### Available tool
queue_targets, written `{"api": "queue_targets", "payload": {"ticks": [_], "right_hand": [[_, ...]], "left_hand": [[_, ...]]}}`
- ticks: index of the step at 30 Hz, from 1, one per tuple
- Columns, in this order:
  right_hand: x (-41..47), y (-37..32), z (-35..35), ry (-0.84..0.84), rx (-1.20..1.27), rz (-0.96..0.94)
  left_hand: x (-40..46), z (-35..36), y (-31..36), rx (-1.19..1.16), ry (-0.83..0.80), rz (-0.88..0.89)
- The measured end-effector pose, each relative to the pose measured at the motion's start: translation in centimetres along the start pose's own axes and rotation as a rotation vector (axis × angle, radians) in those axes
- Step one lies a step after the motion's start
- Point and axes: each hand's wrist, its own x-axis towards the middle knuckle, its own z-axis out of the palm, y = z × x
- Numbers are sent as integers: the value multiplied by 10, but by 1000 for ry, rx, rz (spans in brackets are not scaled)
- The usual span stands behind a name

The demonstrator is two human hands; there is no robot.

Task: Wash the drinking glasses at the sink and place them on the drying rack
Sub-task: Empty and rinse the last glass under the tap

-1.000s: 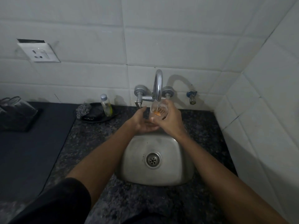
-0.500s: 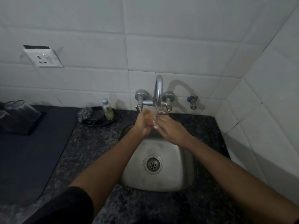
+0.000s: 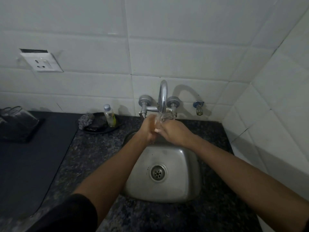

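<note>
1. Both hands meet over the back edge of the sink (image 3: 167, 190), right under the tap spout (image 3: 163, 96), at 12 o'clock from the drain (image 3: 158, 172)
2. Left hand (image 3: 148, 128) curled, fingers wrapped toward the glass (image 3: 165, 118) from its 9 o'clock side; exact grip partly hidden by the right hand
3. Right hand (image 3: 173, 130) closed around the glass from the 3 o'clock side, back of hand facing the camera, fingertips touching the left hand
4. Glass is clear, held between the two hands, its upper part poking out just below the spout; tilt hard to tell, area is blurred
5. Whether water is running cannot be told
6. Sink is a steel basin set in a dark speckled surface (image 3: 93, 153)
7. At 10 o'clock from the sink: a dark dish (image 3: 100, 127) holding a steel scrubber (image 3: 86, 120) and a small clear bottle (image 3: 110, 115) with yellowish liquid, standing upright against the wall
8. Far at 9 o'clock: dark mat (image 3: 25, 164) with clear glassware (image 3: 16, 118) on a dark tray, well apart from the hands
9. Wall socket (image 3: 41, 61) at 10 o'clock high on the white tiles; a second small valve (image 3: 198, 108) at 3 o'clock of the tap
10. Black sleeve (image 3: 70, 215) on the left arm at the bottom edge
</note>
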Motion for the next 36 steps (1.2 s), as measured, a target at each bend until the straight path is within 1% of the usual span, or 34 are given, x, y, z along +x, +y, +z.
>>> {"api": "queue_targets", "payload": {"ticks": [2, 3, 4, 6, 7, 8, 9, 10, 12, 13, 14, 15, 17, 18, 19, 20, 21, 22, 23, 24, 25, 26, 27, 28, 29, 30, 31, 32, 33, 34, 35, 36], "right_hand": [[2, 13, 2, 24, -181, -187], [0, 21, 6, 50, -224, -243], [-2, 23, 9, 67, -172, -202], [-4, 11, 9, 83, 34, -25], [-2, 4, 10, 57, 150, 34], [2, 0, 11, 32, 215, 56], [5, -2, 10, 12, 189, 49], [6, -3, 6, -4, 93, 27], [7, 8, 8, 5, -162, -106], [6, 17, 9, 31, -232, -149], [5, 19, 11, 19, -183, -114], [4, 14, 11, 0, -72, -50], [7, -1, 9, -7, 244, 80], [11, -5, 9, -6, 341, 137], [15, -7, 7, -28, 332, 158], [16, -7, 3, -50, 210, 125], [17, -7, -3, -70, 32, 49], [16, -4, -5, -43, -120, -81], [16, 5, -6, 3, -215, -199], [14, 9, -4, 17, -214, -230], [13, 8, -1, 4, -143, -182], [12, 3, 1, 12, 9, -87], [13, -2, 4, 36, 210, 10], [16, -4, 8, 50, 357, 91], [21, -4, 10, 44, 397, 142], [21, -3, 9, 10, 298, 118], [19, -2, 4, -26, 152, 53], [18, 0, 3, -37, -4, -58], [18, 5, 2, 0, -124, -199], [15, 10, 3, 44, -175, -276], [14, 10, 7, 49, -147, -247], [12, 7, 9, 29, -71, -156]], "left_hand": [[1, -4, 6, 72, 0, -67], [2, -5, 8, 70, 8, -73], [4, -6, 9, 38, 31, -36], [8, -5, 5, -42, 98, 65], [10, -5, 2, -60, 117, 107], [9, -5, 0, -75, 115, 104], [8, -4, -2, -67, 111, 79], [6, -5, -2, -52, 110, 31], [6, -11, 3, 0, 82, -39], [4, -11, 5, -3, 61, -39], [4, -11, 6, -18, 70, -13], [6, -11, 7, -45, 96, 36], [4, -8, 3, -87, 167, 101], [4, -8, 1, -104, 169, 96], [4, -9, -1, -105, 136, 81], [2, -9, 0, -79, 106, 67], [1, -10, 2, -33, 63, 38], [-1, -11, 5, -3, 52, -1], [1, -12, 9, 9, 35, -31], [2, -14, 11, 5, 47, -32], [3, -15, 13, 1, 62, 5], [2, -14, 14, -32, 97, 51], [3, -14, 13, -57, 119, 65], [3, -14, 11, -49, 141, 39], [4, -15, 8, -54, 134, 14], [1, -14, 8, -24, 123, -13], [-2, -15, 9, 13, 104, -44], [-3, -13, 10, 49, 87, -74], [-3, -15, 11, 56, 68, -106], [-4, -14, 12, 58, 65, -117], [-4, -12, 13, 33, 73, -94], [-3, -9, 13, -8, 84, -41]]}}
